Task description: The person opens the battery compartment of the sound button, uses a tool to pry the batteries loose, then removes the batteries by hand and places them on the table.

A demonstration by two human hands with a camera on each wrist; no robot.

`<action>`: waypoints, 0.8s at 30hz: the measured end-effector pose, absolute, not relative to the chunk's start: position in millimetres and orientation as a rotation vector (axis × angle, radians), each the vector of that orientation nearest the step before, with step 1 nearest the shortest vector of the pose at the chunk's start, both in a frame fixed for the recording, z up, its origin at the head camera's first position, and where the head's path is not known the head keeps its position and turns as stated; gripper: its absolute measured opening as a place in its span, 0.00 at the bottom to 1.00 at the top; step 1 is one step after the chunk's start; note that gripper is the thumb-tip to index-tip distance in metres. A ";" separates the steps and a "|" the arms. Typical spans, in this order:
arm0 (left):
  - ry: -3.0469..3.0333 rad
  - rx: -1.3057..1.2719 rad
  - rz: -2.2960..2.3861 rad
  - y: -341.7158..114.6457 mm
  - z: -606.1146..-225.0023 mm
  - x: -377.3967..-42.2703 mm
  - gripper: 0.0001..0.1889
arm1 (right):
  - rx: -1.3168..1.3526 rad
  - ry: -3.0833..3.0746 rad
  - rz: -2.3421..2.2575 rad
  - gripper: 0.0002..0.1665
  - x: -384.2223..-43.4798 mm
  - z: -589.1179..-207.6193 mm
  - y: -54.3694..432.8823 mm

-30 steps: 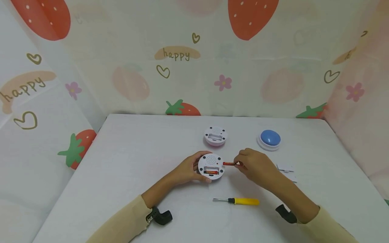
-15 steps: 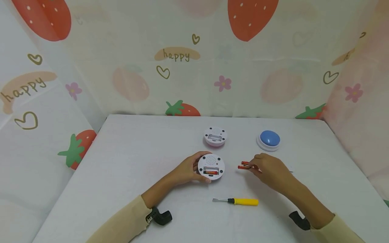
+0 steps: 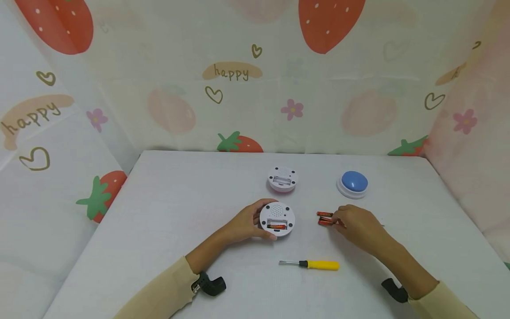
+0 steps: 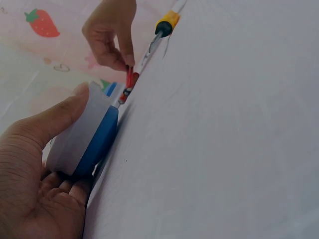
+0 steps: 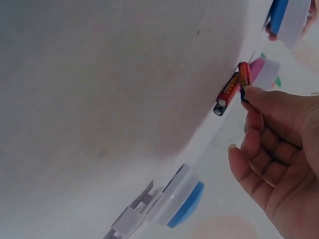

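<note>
My left hand [image 3: 244,225] grips a round white device [image 3: 277,212], underside up. In the left wrist view its lower side is a blue dome [image 4: 101,139]. One red battery [image 3: 276,226] lies in its uncovered compartment, with a bare slot beside it. To the right, my right hand [image 3: 360,226] pinches a red-and-black battery [image 5: 244,77] between thumb and forefinger. Just beside and below it, further batteries [image 5: 226,93] lie together on the table; the hand partly hides them in the head view.
A second white device [image 3: 282,179] lies underside up at the back, its compartment uncovered. A blue-domed button [image 3: 354,182] stands back right. A yellow-handled screwdriver [image 3: 322,265] lies in front. White flat pieces [image 5: 127,219] lie near the button, mostly hidden by the right arm in the head view.
My right hand has drawn back rightward from the device to the loose batteries, first holding a battery by the device's edge. The left hand and its device have stayed in place.
</note>
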State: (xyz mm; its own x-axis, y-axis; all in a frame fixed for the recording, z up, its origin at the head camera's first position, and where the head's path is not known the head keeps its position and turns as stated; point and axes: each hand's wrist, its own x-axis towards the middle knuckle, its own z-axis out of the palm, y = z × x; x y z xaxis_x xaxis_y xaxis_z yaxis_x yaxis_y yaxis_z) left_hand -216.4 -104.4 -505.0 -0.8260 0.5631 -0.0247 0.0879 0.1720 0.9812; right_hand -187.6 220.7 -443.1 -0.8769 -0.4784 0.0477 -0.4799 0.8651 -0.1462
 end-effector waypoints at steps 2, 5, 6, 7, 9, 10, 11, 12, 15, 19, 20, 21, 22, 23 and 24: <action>2.080 0.617 1.688 -104.4 -505.1 -216.3 0.50 | 0.775 -3.027 0.239 0.08 -188.3 -443.8 220.9; 2.089 0.614 1.682 -104.6 -505.1 -216.1 0.50 | 0.770 -3.042 0.237 0.08 -189.3 -445.0 221.0; 2.093 0.612 1.677 -104.7 -505.1 -216.0 0.50 | 0.770 -3.050 0.231 0.08 -189.7 -445.5 220.9; 2.099 0.611 1.672 -104.7 -505.1 -215.9 0.50 | 0.771 -3.061 0.226 0.08 -190.0 -445.9 220.6; 2.103 0.608 1.670 -104.9 -505.3 -215.8 0.50 | 0.772 -3.085 0.212 0.07 -190.6 -446.4 219.7; 2.104 0.607 1.669 -104.9 -505.3 -215.7 0.50 | 0.773 -3.096 0.204 0.07 -190.8 -446.6 219.1; 2.104 0.605 1.667 -104.8 -505.5 -215.8 0.50 | 0.771 -3.106 0.196 0.07 -191.0 -446.5 218.5; 2.105 0.604 1.666 -104.9 -505.9 -215.8 0.50 | 0.768 -3.116 0.191 0.07 -191.0 -446.3 217.8; 2.104 0.603 1.669 -104.8 -506.1 -215.7 0.50 | 0.766 -3.125 0.189 0.06 -190.9 -446.3 216.9; 2.106 0.603 1.667 -104.7 -505.7 -215.5 0.50 | 0.773 -3.119 0.195 0.05 -190.4 -446.7 217.2; 2.106 0.601 1.667 -104.7 -505.8 -215.6 0.51 | 0.772 -3.119 0.199 0.05 -190.3 -446.7 217.2; 2.107 0.600 1.668 -104.7 -505.7 -215.6 0.50 | 0.770 -3.120 0.198 0.05 -190.0 -446.5 217.0; 2.107 0.599 1.668 -104.5 -505.6 -215.5 0.50 | 0.763 -3.125 0.196 0.05 -189.9 -446.1 216.8; 2.106 0.597 1.669 -104.5 -505.7 -215.4 0.50 | 0.758 -3.129 0.193 0.05 -189.6 -445.9 216.4; 2.105 0.596 1.670 -104.5 -505.6 -215.2 0.50 | 0.754 -3.131 0.188 0.05 -189.5 -445.7 216.2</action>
State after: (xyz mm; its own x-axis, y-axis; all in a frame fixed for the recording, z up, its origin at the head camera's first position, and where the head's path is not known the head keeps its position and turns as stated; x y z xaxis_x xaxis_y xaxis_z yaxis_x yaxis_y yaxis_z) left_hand -215.2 -104.5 -505.6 -0.8347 0.5495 -0.0373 0.0887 0.2009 0.9756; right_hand -189.5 216.2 -445.7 -0.8875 -0.4576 -0.0548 -0.4477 0.8842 -0.1329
